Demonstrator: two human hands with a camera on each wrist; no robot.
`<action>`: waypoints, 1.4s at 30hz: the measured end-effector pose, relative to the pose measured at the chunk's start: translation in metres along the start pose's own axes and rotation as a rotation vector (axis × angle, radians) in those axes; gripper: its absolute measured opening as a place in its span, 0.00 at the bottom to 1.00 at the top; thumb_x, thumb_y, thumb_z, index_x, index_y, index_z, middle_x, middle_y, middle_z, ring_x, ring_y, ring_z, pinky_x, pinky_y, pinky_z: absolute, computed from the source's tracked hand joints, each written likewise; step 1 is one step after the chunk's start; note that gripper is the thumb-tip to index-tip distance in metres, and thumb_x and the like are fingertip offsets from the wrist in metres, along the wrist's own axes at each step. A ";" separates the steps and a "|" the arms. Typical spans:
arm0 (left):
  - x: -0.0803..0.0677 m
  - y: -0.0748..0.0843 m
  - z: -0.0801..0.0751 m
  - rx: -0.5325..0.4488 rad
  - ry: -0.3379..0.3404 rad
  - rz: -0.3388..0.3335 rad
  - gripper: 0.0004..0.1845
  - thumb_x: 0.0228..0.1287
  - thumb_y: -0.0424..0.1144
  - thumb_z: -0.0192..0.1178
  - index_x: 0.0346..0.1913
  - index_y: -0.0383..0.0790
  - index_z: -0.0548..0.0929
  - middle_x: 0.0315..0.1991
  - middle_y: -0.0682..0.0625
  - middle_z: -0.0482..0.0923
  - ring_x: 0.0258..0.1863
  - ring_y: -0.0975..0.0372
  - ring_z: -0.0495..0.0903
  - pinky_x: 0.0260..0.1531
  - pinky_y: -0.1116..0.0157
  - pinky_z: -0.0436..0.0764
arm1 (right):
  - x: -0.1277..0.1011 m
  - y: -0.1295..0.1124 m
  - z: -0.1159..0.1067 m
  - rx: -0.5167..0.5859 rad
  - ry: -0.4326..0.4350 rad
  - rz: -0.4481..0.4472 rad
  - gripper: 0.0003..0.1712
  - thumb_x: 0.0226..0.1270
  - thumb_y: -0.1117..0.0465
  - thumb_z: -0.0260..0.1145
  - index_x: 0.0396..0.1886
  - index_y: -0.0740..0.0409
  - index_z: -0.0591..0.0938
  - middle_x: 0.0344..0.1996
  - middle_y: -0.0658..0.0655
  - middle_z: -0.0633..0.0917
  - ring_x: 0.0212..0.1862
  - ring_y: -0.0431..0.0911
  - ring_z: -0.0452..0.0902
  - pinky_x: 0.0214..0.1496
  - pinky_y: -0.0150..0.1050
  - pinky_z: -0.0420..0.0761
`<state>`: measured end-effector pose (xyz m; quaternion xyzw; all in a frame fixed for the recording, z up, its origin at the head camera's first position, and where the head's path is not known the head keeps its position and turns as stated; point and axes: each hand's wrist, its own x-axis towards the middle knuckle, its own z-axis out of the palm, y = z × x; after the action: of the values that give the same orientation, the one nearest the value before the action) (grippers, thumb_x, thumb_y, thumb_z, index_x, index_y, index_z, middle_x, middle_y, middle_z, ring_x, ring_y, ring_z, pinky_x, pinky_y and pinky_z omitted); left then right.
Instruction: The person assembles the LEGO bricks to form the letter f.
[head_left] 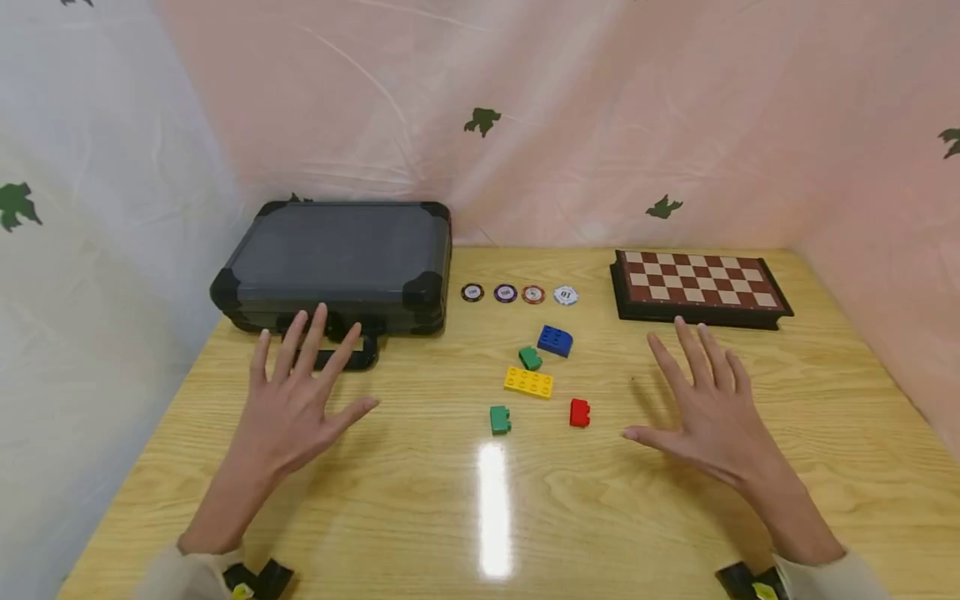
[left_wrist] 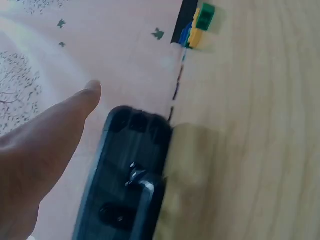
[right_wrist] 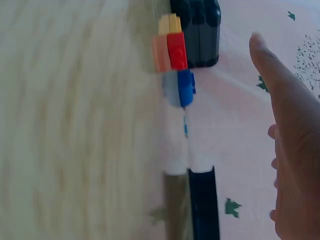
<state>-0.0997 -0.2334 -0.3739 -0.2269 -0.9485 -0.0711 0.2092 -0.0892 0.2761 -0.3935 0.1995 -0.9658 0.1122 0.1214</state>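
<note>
Hovering over a pale wooden table [head_left: 420,500] walled by pink and white sheeting with green leaf prints, the left hand [head_left: 300,408] and right hand [head_left: 705,412] spread their fingers wide, holding nothing. Beyond the left fingertips lies a dark case [head_left: 337,258], its handle just under them; the chessboard [head_left: 697,283] sits just past the right fingertips, coloured bricks [head_left: 528,382] between the hands. Only the head view shows four poker chips [head_left: 517,293] clearly.

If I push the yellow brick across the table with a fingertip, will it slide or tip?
The yellow brick lies flat, long and low on the glossy wooden table, so it would probably slide, not tip. It looks like rigid plastic, likely light. Pushed near one end, it may spin toward the green brick close behind it.
</note>
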 end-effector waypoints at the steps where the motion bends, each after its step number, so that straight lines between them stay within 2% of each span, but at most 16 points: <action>1: 0.001 0.003 0.004 -0.023 -0.019 -0.007 0.47 0.71 0.78 0.34 0.83 0.51 0.59 0.83 0.38 0.45 0.81 0.44 0.44 0.73 0.36 0.39 | 0.001 -0.002 0.003 0.043 -0.019 -0.006 0.66 0.58 0.25 0.69 0.86 0.45 0.48 0.83 0.63 0.45 0.80 0.66 0.40 0.72 0.72 0.44; 6: 0.007 0.030 0.025 -0.214 -0.121 -0.018 0.44 0.72 0.68 0.55 0.80 0.44 0.63 0.80 0.37 0.54 0.76 0.41 0.55 0.69 0.36 0.53 | 0.008 -0.013 0.024 0.301 -0.132 -0.010 0.56 0.65 0.41 0.74 0.83 0.52 0.56 0.77 0.66 0.61 0.73 0.67 0.56 0.67 0.72 0.55; 8: 0.010 0.043 0.033 -0.297 -0.158 -0.013 0.44 0.70 0.63 0.62 0.79 0.41 0.65 0.78 0.37 0.59 0.74 0.40 0.59 0.67 0.36 0.57 | 0.010 -0.018 0.032 0.365 -0.174 -0.007 0.51 0.68 0.42 0.73 0.82 0.53 0.59 0.73 0.64 0.67 0.72 0.64 0.60 0.68 0.70 0.58; 10: 0.014 0.057 0.040 -0.366 -0.195 -0.009 0.42 0.69 0.60 0.65 0.78 0.41 0.66 0.76 0.38 0.63 0.72 0.41 0.63 0.66 0.36 0.61 | 0.011 -0.023 0.040 0.403 -0.195 -0.010 0.47 0.70 0.42 0.71 0.80 0.53 0.62 0.71 0.62 0.70 0.70 0.61 0.62 0.68 0.68 0.59; 14: 0.023 0.080 0.053 -0.467 -0.241 0.005 0.38 0.68 0.56 0.68 0.74 0.40 0.71 0.71 0.41 0.69 0.69 0.45 0.68 0.66 0.39 0.65 | 0.013 -0.028 0.050 0.420 -0.166 -0.029 0.41 0.71 0.45 0.71 0.77 0.53 0.67 0.66 0.59 0.74 0.67 0.56 0.66 0.67 0.64 0.63; 19: 0.029 0.101 0.066 -0.521 -0.304 0.028 0.36 0.69 0.56 0.68 0.72 0.41 0.73 0.67 0.43 0.73 0.66 0.48 0.71 0.66 0.44 0.67 | 0.014 -0.031 0.058 0.423 -0.080 -0.061 0.32 0.67 0.53 0.75 0.67 0.57 0.76 0.58 0.57 0.78 0.59 0.53 0.69 0.60 0.56 0.67; 22: 0.030 0.108 0.073 -0.548 -0.323 0.030 0.36 0.68 0.56 0.68 0.72 0.42 0.73 0.66 0.43 0.74 0.66 0.49 0.71 0.67 0.46 0.66 | 0.014 -0.033 0.061 0.425 -0.051 -0.075 0.27 0.66 0.55 0.76 0.62 0.57 0.79 0.55 0.55 0.79 0.55 0.50 0.69 0.57 0.53 0.67; 28: 0.031 0.115 0.083 -0.575 -0.300 0.045 0.32 0.68 0.52 0.69 0.69 0.40 0.76 0.61 0.44 0.76 0.61 0.50 0.72 0.65 0.47 0.68 | 0.014 -0.034 0.064 0.420 -0.010 -0.102 0.20 0.66 0.57 0.76 0.55 0.53 0.83 0.52 0.53 0.79 0.52 0.48 0.68 0.53 0.50 0.67; 36: 0.033 0.121 0.092 -0.589 -0.272 0.078 0.24 0.71 0.49 0.68 0.64 0.41 0.79 0.57 0.47 0.77 0.57 0.53 0.72 0.63 0.49 0.69 | 0.015 -0.036 0.062 0.443 -0.030 -0.107 0.19 0.67 0.57 0.76 0.55 0.51 0.83 0.53 0.51 0.79 0.54 0.48 0.69 0.55 0.51 0.68; 42: 0.035 0.123 0.094 -0.610 -0.252 0.077 0.20 0.72 0.45 0.67 0.60 0.40 0.80 0.55 0.47 0.79 0.55 0.53 0.73 0.61 0.49 0.70 | 0.017 -0.039 0.061 0.455 -0.043 -0.126 0.19 0.68 0.56 0.75 0.56 0.51 0.83 0.53 0.48 0.80 0.56 0.46 0.71 0.57 0.52 0.71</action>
<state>-0.1062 -0.0884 -0.4390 -0.3217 -0.8927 -0.3151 0.0151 -0.1004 0.2190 -0.4400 0.2838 -0.9037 0.3151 0.0596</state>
